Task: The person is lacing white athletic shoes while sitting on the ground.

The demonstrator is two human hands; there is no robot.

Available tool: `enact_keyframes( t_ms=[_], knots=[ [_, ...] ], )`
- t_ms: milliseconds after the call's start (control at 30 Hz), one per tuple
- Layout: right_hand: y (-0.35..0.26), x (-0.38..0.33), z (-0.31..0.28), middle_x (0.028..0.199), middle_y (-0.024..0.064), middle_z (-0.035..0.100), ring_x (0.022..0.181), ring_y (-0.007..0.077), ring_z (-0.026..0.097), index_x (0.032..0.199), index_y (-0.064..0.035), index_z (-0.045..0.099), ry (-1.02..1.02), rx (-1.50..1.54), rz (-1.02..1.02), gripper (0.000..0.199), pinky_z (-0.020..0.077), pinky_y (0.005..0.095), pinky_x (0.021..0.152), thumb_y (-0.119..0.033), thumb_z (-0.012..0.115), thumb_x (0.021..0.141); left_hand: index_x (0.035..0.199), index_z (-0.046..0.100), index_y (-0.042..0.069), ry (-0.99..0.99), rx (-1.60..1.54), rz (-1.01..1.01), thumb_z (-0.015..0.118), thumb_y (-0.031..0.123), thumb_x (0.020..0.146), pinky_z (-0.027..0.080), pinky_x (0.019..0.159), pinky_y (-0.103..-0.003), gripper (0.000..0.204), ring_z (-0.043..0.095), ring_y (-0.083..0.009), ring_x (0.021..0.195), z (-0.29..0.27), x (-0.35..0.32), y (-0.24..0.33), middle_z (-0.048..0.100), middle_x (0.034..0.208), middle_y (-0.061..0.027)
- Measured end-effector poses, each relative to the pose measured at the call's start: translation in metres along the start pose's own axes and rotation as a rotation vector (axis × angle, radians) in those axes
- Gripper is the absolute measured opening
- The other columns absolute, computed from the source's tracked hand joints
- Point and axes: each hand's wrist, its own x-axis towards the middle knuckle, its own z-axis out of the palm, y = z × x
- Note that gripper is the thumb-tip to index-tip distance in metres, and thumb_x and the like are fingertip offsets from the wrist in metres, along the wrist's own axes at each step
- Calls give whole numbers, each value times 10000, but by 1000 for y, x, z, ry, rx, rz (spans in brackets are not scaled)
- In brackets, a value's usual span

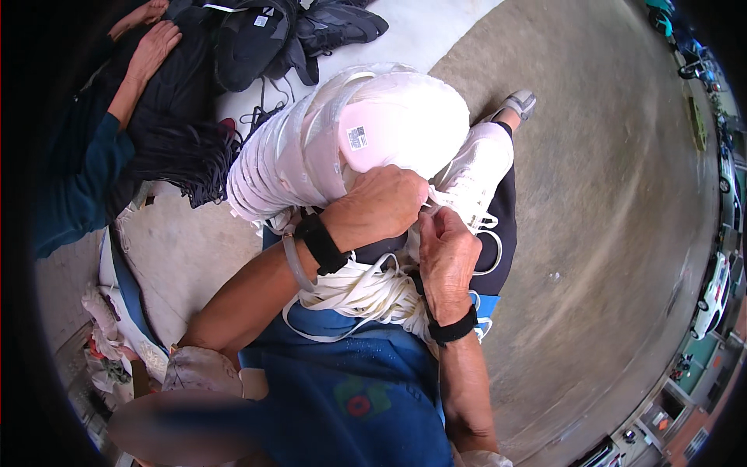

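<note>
A white shoe [476, 165] lies across my lap, its laces trailing loosely near my fingers. My left hand [383, 201] is closed at the near edge of this shoe, its fingertips mostly hidden from view. Just right of it, my right hand [450, 253] pinches a white shoelace between thumb and forefinger. Beneath both wrists, a thick bundle of white shoelaces [372, 292] rests on my blue apron [327, 381]. Beyond my left hand is a row of white and pale pink shoe pieces [292, 156] nested together, one bearing a printed label.
Black shoes [261, 39] lie on a white surface at the far left. Beside them, another person's hand [156, 48] rests near a bundle of black laces [183, 159]. Concrete floor [583, 202] extends to the right, with parked vehicles [712, 296] along the far right edge.
</note>
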Motion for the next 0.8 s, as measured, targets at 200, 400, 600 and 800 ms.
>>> enact_keyframes(
  t_ms=[200,400,600,800],
  knots=[
    [7,2,-7,632,159,616,535,233,593,810,25,647,-2,96,62,156,478,336,554,-121,665,862,789,620,19,48,-96,-10,553,125,852,482,651,-477,141,637,-384,745,-1,-5,4,632,762,-194],
    [13,4,-12,614,-14,581,580,39,463,857,28,682,-61,224,124,138,413,220,549,-110,698,862,789,610,15,40,-98,-24,566,88,833,472,657,-482,96,632,-387,750,-1,-8,10,621,748,-194],
    [19,2,-13,650,-7,597,607,41,482,941,34,693,-77,227,85,149,429,222,570,-104,688,886,828,647,13,24,-103,-13,634,104,790,501,738,-459,100,664,-375,821,-6,-7,14,659,829,-210],
    [23,0,-15,699,31,655,641,59,548,1005,31,698,-92,204,0,161,473,236,620,-85,657,901,803,591,18,67,-108,14,581,60,802,460,691,-481,43,617,-377,791,2,-6,13,610,783,-171]
  ],
)
